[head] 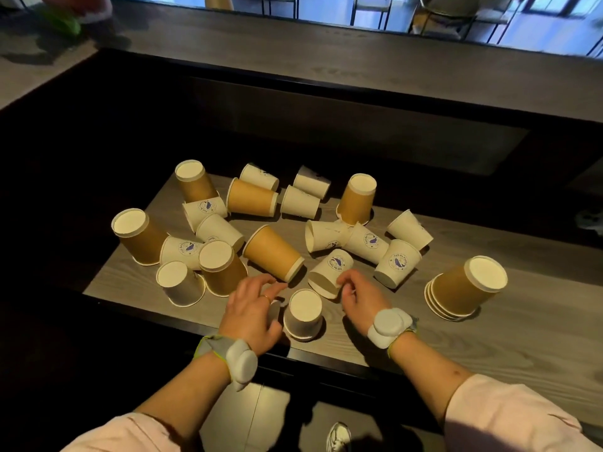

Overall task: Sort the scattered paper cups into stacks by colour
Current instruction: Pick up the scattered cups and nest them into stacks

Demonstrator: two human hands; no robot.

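Brown paper cups nest in one upside-down stack [456, 290], well out to the right of the right hand [360, 300]. That hand curls thumb and fingers round the rim of a white logo cup [332, 269], which lies on its side just ahead of the knuckles. Between the two hands an inverted white cup [305, 316] stands on the grey wooden table [489, 347], just beside the left thumb. The left hand [251, 309] hovers palm down, fingers spread and loosely bent, gripping nothing, its fingertips close to the rim of a tipped brown cup [272, 252]. Beyond both hands lie the other scattered cups [215, 228], brown and white, some inverted, some on their sides. Each wrist wears a pale band [243, 360].
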